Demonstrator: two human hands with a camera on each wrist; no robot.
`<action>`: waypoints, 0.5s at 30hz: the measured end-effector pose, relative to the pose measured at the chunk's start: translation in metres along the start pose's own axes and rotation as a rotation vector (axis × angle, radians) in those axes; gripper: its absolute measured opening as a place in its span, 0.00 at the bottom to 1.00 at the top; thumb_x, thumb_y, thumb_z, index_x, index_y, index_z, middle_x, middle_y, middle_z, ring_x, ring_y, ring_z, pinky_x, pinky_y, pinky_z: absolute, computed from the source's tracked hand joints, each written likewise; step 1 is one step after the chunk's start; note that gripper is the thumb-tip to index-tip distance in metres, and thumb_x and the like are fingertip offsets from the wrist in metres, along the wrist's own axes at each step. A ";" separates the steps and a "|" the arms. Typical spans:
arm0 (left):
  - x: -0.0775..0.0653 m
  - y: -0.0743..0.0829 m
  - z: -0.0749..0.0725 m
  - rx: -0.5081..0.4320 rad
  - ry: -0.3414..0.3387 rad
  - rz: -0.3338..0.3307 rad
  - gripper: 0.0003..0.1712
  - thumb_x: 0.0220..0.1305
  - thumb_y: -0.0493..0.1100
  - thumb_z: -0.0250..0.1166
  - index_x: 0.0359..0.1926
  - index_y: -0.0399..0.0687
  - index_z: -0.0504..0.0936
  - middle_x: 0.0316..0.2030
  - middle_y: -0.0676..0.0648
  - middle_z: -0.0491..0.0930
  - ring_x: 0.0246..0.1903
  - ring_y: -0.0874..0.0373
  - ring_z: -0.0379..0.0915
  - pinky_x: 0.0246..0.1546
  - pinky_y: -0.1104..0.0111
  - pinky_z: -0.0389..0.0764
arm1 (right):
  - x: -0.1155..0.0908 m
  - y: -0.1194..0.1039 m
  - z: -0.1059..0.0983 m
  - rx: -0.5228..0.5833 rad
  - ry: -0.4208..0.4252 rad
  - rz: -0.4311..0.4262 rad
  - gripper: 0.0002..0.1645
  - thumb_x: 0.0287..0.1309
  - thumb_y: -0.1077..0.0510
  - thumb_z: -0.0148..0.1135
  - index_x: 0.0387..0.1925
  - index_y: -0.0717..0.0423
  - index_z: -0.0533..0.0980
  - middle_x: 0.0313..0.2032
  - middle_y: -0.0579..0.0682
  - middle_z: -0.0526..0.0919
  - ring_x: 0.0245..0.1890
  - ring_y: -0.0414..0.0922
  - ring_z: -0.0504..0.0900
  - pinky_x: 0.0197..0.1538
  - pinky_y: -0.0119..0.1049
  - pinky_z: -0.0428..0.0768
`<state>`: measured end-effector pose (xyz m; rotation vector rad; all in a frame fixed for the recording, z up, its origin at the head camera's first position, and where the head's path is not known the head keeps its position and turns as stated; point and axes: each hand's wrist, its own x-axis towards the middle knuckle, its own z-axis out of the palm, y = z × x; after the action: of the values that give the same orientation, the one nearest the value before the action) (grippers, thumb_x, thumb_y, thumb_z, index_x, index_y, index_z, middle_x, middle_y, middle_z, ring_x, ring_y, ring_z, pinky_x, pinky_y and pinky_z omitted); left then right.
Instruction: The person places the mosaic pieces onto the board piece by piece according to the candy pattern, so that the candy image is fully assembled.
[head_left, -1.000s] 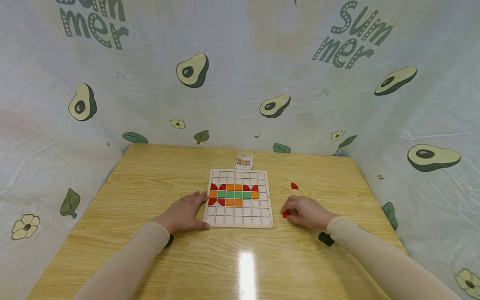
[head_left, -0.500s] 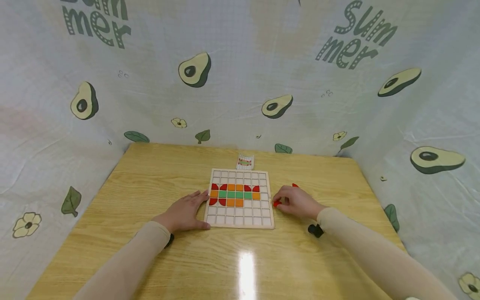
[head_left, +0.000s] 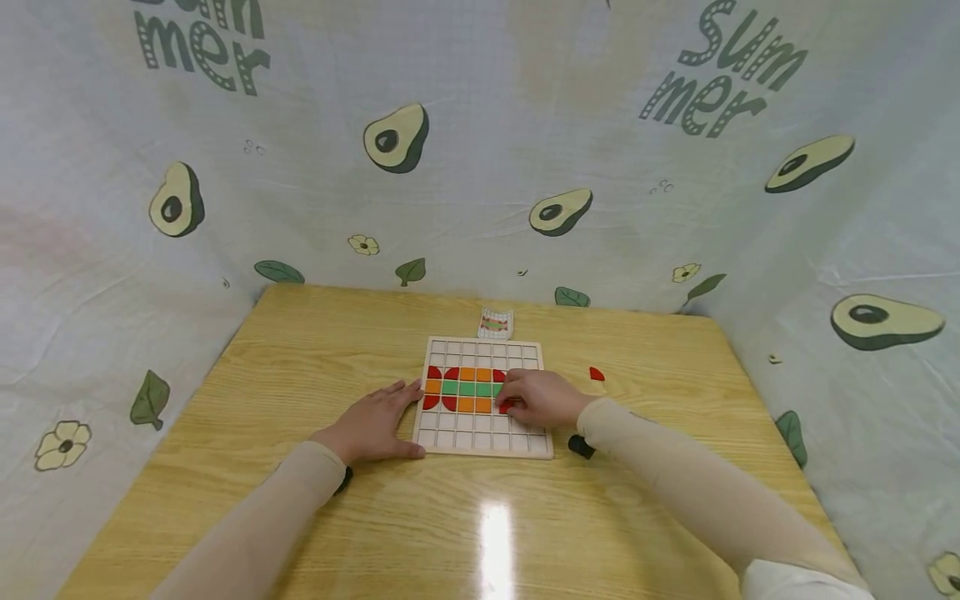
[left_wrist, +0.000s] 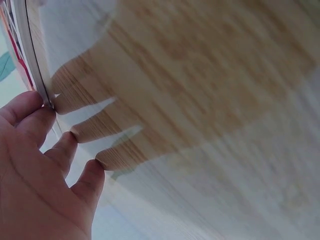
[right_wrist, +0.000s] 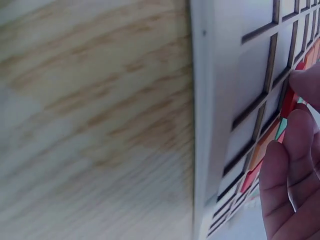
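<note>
A square wooden grid board (head_left: 483,438) lies on the table. It holds rows of red quarter-circle tiles (head_left: 452,404), orange square tiles (head_left: 466,405) and green square tiles (head_left: 467,389). With fingers spread, my left hand (head_left: 378,427) rests against the board's left edge; its fingertips (left_wrist: 89,165) touch the table and the board's side. Over the right part of the grid, my right hand (head_left: 546,399) pinches a red quarter-circle tile (right_wrist: 288,102) between thumb and fingers, close to the cells. That hand hides some tiles on the right.
Behind the board is a small pattern card (head_left: 496,324) showing a coloured grid. Another red quarter-circle tile (head_left: 597,374) lies on the wooden table (head_left: 360,525) to the right. A printed cloth (head_left: 480,150) encloses the table's back and sides.
My right hand has carried the red quarter-circle tile leftward from the table onto the board's right part. My left hand stays at the board's left edge.
</note>
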<state>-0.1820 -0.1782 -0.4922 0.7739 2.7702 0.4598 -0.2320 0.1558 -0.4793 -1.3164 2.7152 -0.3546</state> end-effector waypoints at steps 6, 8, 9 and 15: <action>0.000 0.000 0.000 0.009 0.002 0.001 0.58 0.52 0.72 0.69 0.75 0.44 0.63 0.76 0.47 0.54 0.73 0.44 0.50 0.68 0.46 0.59 | 0.001 -0.005 -0.002 -0.022 0.009 -0.023 0.13 0.62 0.60 0.65 0.46 0.42 0.86 0.43 0.39 0.78 0.40 0.38 0.79 0.46 0.36 0.80; 0.000 0.000 0.000 0.007 0.002 0.001 0.58 0.52 0.72 0.69 0.75 0.44 0.63 0.76 0.47 0.55 0.73 0.44 0.50 0.67 0.46 0.59 | 0.001 -0.006 -0.002 -0.023 0.008 -0.013 0.13 0.62 0.59 0.65 0.47 0.42 0.86 0.44 0.40 0.78 0.40 0.39 0.79 0.46 0.37 0.80; 0.000 0.001 0.000 0.005 0.002 0.001 0.58 0.52 0.72 0.69 0.75 0.44 0.63 0.76 0.47 0.55 0.73 0.44 0.50 0.67 0.45 0.59 | 0.001 -0.006 -0.002 -0.022 0.008 -0.008 0.13 0.62 0.59 0.65 0.47 0.42 0.86 0.44 0.40 0.79 0.40 0.38 0.79 0.46 0.36 0.80; 0.000 0.001 0.000 -0.002 0.005 0.000 0.58 0.52 0.71 0.70 0.74 0.43 0.63 0.76 0.46 0.55 0.73 0.43 0.50 0.68 0.46 0.58 | 0.002 -0.008 0.000 -0.022 0.017 0.020 0.14 0.63 0.58 0.65 0.49 0.43 0.85 0.43 0.39 0.79 0.33 0.37 0.73 0.38 0.33 0.77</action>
<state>-0.1817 -0.1773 -0.4913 0.7732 2.7737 0.4644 -0.2271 0.1500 -0.4774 -1.2959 2.7522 -0.3367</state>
